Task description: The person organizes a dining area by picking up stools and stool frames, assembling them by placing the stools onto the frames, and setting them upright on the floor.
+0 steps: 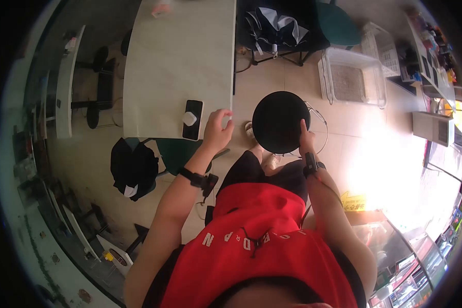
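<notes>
My right hand grips the rim of a round black stool seat, thumb on top. Thin metal legs show beside the seat, above the floor. My left hand is by the near right corner of the long pale table, its fingers bent but apart, with nothing clearly seen between them. Just left of that hand, a dark phone lies on the table with a small white case on top of it.
A white plastic basket stands on the floor at the upper right. A chair with dark clothing is below the table at left. Another chair holds a black and silver item. Someone's hand shows at the table's far end.
</notes>
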A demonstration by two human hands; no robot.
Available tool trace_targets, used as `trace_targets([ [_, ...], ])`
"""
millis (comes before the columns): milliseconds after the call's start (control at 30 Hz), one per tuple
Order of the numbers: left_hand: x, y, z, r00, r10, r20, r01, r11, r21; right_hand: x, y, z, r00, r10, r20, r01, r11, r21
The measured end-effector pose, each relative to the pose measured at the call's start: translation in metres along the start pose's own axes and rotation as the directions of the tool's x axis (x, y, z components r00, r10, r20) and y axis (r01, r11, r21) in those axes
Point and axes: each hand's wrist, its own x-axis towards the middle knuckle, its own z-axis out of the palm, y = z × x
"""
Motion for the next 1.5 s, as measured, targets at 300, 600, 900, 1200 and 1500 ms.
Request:
trace_targets([
  [300,0.123,-0.067,0.053,0.98,-0.078,-0.185,0.156,0.879,0.45,0.118,-0.005,0.058,0.977,0.076,0.197,-0.06,0.995,-0.085],
  [600,0.104,-0.066,0.059,0.971,-0.057,-0.234,0.149,0.904,0.4,0.194,0.052,0.017,0.791,-0.136,0.596,0.404,0.848,-0.343],
  [900,0.106,-0.066,0.057,0.964,-0.04,-0.265,0.132,0.931,0.34,0.189,-0.005,0.048,0.865,0.254,0.433,-0.138,0.949,-0.282],
  [1200,0.105,-0.069,0.058,0.958,-0.079,-0.276,0.171,0.929,0.328,0.191,-0.008,0.067,0.864,0.269,0.425,-0.11,0.926,-0.362],
  [1500,0.106,-0.068,0.058,0.957,-0.106,-0.268,0.201,0.912,0.356,0.232,0.015,0.071,0.95,-0.127,0.286,0.284,0.732,-0.619],
])
